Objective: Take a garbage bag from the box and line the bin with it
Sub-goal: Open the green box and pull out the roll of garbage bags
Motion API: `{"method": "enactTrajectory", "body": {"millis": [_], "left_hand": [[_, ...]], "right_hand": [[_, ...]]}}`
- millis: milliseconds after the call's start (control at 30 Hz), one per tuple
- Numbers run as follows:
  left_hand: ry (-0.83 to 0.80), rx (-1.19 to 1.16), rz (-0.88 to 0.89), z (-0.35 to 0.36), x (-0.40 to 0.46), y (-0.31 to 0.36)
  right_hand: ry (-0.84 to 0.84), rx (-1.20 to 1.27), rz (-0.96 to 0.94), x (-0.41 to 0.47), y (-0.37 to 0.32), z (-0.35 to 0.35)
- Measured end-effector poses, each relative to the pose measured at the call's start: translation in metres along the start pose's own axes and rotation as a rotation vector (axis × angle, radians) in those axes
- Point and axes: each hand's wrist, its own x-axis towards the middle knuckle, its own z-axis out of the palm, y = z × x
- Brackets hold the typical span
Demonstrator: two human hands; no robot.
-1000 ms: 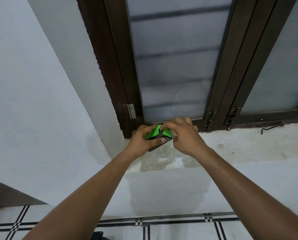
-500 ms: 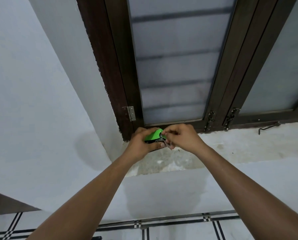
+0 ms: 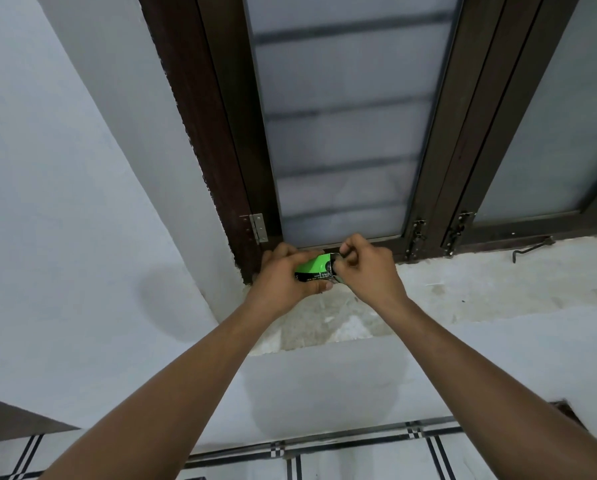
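A small green and black box (image 3: 313,269) of garbage bags is held over the window sill (image 3: 463,289), its open end facing right. My left hand (image 3: 285,277) wraps around the box from the left. My right hand (image 3: 368,266) is at that open end, its fingertips pinched on something dark there, most likely the edge of a bag; the fingers hide it. No bin is in view.
A dark wooden window frame (image 3: 227,140) with frosted glass rises just behind the hands. White walls stand to the left and below the sill. A metal hook (image 3: 529,249) lies on the sill at the right. Tiled floor (image 3: 342,459) with black lines shows at the bottom.
The box has turned in my left hand so its end faces right. My right hand has shifted from on top of the box to its right end and pinched shut there.
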Motion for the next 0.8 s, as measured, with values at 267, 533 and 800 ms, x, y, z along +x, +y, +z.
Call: {"method": "enactTrajectory", "body": {"millis": [267,533,800], "left_hand": [[0.148,0.739,0.372,-0.015,-0.003,0.049],[0.217,0.715,0.342,-0.030,0.003,0.058],[0.031,0.137,-0.026,-0.031,0.008,0.015]], "right_hand": [[-0.078,1.071,0.728,-0.011,0.008,0.013],[-0.138,1.353,0.863,-0.011,0.018,0.002],[-0.403,1.050,0.708,-0.020,0.029,-0.017]]}}
